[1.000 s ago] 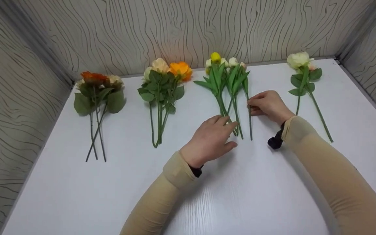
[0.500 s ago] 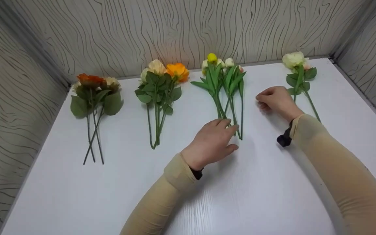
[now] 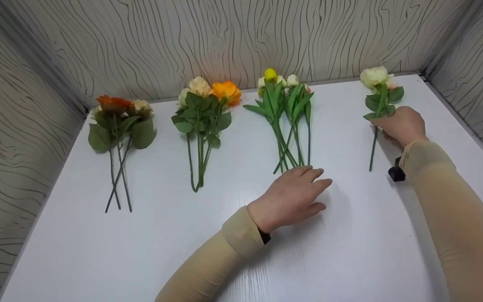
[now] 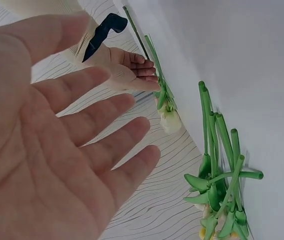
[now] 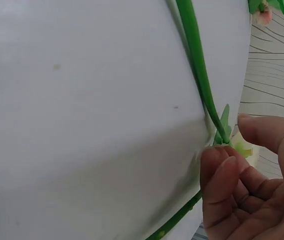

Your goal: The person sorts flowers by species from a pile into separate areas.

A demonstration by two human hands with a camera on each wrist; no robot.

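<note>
In the head view my left hand [image 3: 292, 200] hovers with spread fingers just below the stem ends of several tulips [image 3: 273, 105], white and yellow with green leaves. The left wrist view shows its palm with nothing in it, the tulip stems [image 4: 226, 145] off to the side. My right hand [image 3: 403, 126] is at the stems of a white rose [image 3: 374, 77] and a pale pink tulip lying together at the right. In the right wrist view a smooth green stem [image 5: 197, 55] runs to the fingertips [image 5: 227, 170]; the thumb stands apart from the fingers.
A bunch of cream and orange flowers [image 3: 226, 93] lies left of the tulips. Farther left is a bunch with a dark orange bloom [image 3: 115, 103] and crossed stems. All lie on a white table [image 3: 111, 256] against a wood-grain patterned wall [image 3: 224, 37].
My right hand has left a tulip stem beside the tulip bunch and moved right to the rose and pink tulip. My left hand has drawn back slightly toward me and right.
</note>
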